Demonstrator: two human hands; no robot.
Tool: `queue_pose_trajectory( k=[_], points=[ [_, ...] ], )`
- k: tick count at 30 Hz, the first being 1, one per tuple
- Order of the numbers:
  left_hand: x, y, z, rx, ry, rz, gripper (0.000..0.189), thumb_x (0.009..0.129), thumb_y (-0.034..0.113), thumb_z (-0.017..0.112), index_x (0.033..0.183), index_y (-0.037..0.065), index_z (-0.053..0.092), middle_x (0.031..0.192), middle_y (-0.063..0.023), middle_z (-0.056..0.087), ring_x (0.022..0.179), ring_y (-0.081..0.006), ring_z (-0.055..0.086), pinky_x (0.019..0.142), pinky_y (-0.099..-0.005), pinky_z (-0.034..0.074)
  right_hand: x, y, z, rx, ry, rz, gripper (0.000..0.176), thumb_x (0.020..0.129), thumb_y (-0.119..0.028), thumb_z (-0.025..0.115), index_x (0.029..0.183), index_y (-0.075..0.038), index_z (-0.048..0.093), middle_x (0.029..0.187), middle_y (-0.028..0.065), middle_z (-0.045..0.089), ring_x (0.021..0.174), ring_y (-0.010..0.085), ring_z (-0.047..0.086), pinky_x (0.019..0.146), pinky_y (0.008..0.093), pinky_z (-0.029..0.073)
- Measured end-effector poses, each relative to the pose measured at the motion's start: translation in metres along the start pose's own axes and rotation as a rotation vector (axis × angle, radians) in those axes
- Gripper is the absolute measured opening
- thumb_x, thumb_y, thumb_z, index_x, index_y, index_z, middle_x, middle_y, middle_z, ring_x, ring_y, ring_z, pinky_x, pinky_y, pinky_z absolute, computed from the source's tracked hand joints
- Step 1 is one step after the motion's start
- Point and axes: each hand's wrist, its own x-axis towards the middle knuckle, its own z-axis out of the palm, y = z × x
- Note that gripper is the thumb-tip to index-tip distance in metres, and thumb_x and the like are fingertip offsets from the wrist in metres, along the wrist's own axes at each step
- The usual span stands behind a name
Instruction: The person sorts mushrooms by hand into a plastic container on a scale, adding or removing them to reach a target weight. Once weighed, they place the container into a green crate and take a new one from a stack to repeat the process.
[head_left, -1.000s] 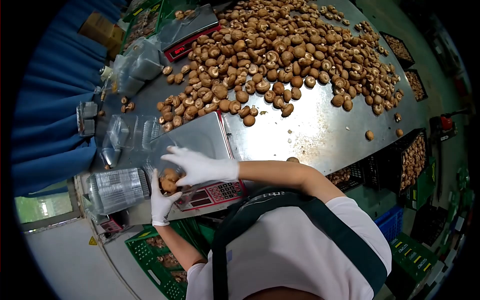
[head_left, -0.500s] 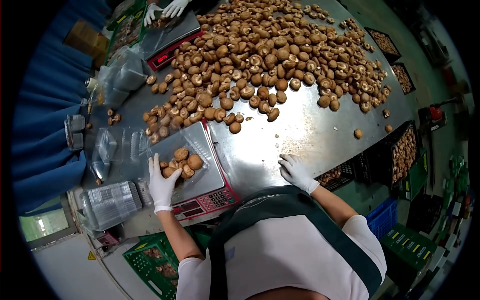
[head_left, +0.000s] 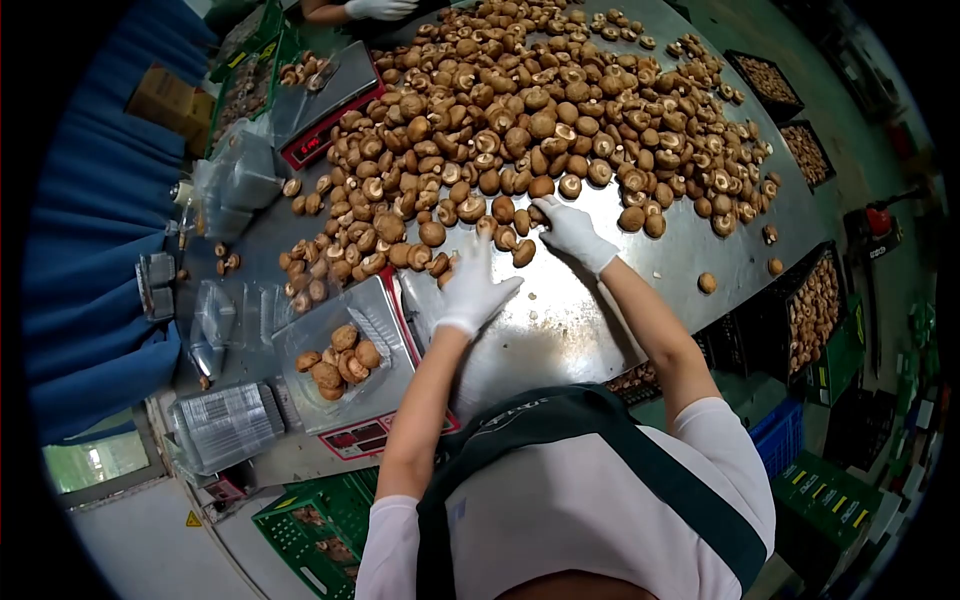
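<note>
My left hand (head_left: 474,292), in a white glove, reaches to the near edge of a heap of brown mushrooms (head_left: 530,110). Its fingers are stretched forward and the thumb is spread; a mushroom shows at the fingertips. My right hand (head_left: 578,235), also gloved, lies farther right at the same edge, fingers extended against the mushrooms there. No firm grip shows in either hand. Left of my left forearm, a clear plastic tray (head_left: 378,345) with several mushrooms (head_left: 342,362) sits on a red-framed scale (head_left: 392,392).
Stacked clear trays (head_left: 225,425) stand at the table's left. Across the table are a second scale (head_left: 330,120) and another person's gloved hand (head_left: 380,8). Black crates of mushrooms (head_left: 812,305) line the right side. A green crate (head_left: 315,535) stands below the near edge.
My left hand has left the tray on the scale and moved right and forward to the heap. My right hand has moved forward from the bare tabletop to the mushrooms.
</note>
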Motion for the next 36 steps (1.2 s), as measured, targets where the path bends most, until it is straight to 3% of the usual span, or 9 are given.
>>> queue_pose_trajectory(
  k=[6,12,15,17,23,26,29,32,36],
  points=[
    [0.07,0.029,0.074,0.258,0.042,0.084,0.093,0.067,0.042,0.074,0.143,0.02,0.024,0.144,-0.0175,0.028,0.122,-0.0463,0.034,0.093,-0.0477,0.043,-0.036,0.005,-0.02,0.179,0.063,0.164,0.018,0.08,-0.021,0.057,0.095,-0.014,0.064,0.082,0.0137,0.065,0.078,0.0332,0.063,0.068,0.0405,0.049],
    [0.071,0.027,0.096,0.206,0.175,0.209,0.065,0.073,0.015,0.061,0.133,0.016,0.036,0.114,-0.0109,0.05,0.102,-0.0368,0.047,0.076,-0.0442,0.05,-0.173,0.043,-0.111,0.358,-0.003,0.618,0.035,0.077,-0.034,0.068,0.103,-0.009,0.066,0.079,0.0162,0.067,0.071,0.026,0.066,0.068,0.0315,0.052],
    [0.059,0.021,0.099,0.165,0.195,0.25,0.065,0.071,0.004,0.056,0.131,0.017,0.038,0.101,-0.0103,0.054,0.098,-0.0339,0.048,0.074,-0.0426,0.051,-0.237,0.077,-0.15,0.197,-0.43,0.711,0.033,0.074,-0.031,0.07,0.098,-0.008,0.068,0.081,0.014,0.067,0.071,0.0255,0.066,0.069,0.0334,0.051],
    [0.052,0.02,0.096,0.155,0.204,0.241,0.068,0.07,0.003,0.056,0.133,0.018,0.036,0.101,-0.01,0.054,0.097,-0.0337,0.048,0.075,-0.0428,0.05,-0.266,0.092,-0.162,0.201,-0.463,0.764,0.034,0.072,-0.031,0.07,0.098,-0.009,0.068,0.082,0.0137,0.067,0.074,0.0273,0.066,0.07,0.0334,0.051],
    [0.06,0.009,0.098,-0.005,0.307,0.259,0.063,0.072,0.004,0.057,0.131,0.02,0.045,0.097,-0.0096,0.054,0.091,-0.0332,0.051,0.077,-0.0407,0.047,-0.201,0.098,-0.134,-0.08,0.065,0.598,0.037,0.076,-0.039,0.064,0.105,-0.017,0.066,0.083,0.0119,0.068,0.081,0.0318,0.065,0.072,0.0387,0.052],
    [0.057,0.005,0.095,-0.203,0.2,0.22,0.06,0.074,0.006,0.059,0.132,0.015,0.045,0.097,-0.008,0.057,0.087,-0.029,0.056,0.077,-0.0349,0.048,-0.129,0.08,-0.123,-0.092,0.1,0.629,0.052,0.075,-0.043,0.066,0.118,-0.015,0.059,0.086,0.0173,0.067,0.082,0.0317,0.065,0.071,0.039,0.052],
    [0.042,-0.006,0.098,-0.802,0.113,0.125,0.052,0.078,0.006,0.06,0.129,0.005,0.048,0.099,-0.0072,0.059,0.088,-0.0216,0.059,0.079,-0.0284,0.048,-0.077,0.082,-0.09,-0.188,-0.055,0.705,0.072,0.071,-0.06,0.065,0.112,-0.002,0.055,0.089,0.0195,0.066,0.083,0.0346,0.065,0.073,0.0406,0.051],
    [0.012,-0.016,0.089,-1.467,-0.146,-0.248,0.041,0.08,-0.003,0.057,0.121,-0.005,0.052,0.098,-0.0094,0.06,0.09,-0.0173,0.059,0.079,-0.0248,0.048,-0.05,0.079,-0.06,-0.144,0.042,0.918,0.078,0.07,-0.062,0.064,0.111,0.002,0.047,0.101,0.0191,0.064,0.091,0.0361,0.063,0.077,0.0422,0.049],
    [-0.041,-0.037,0.082,-1.779,-0.363,-0.35,0.042,0.085,0.01,0.054,0.124,-0.002,0.048,0.102,-0.0108,0.06,0.09,-0.0198,0.06,0.071,-0.0314,0.052,-0.054,0.087,-0.04,-0.171,0.21,0.803,0.058,0.075,-0.054,0.061,0.105,-0.005,0.055,0.093,0.0193,0.066,0.088,0.0364,0.064,0.075,0.0449,0.049]
  ],
)
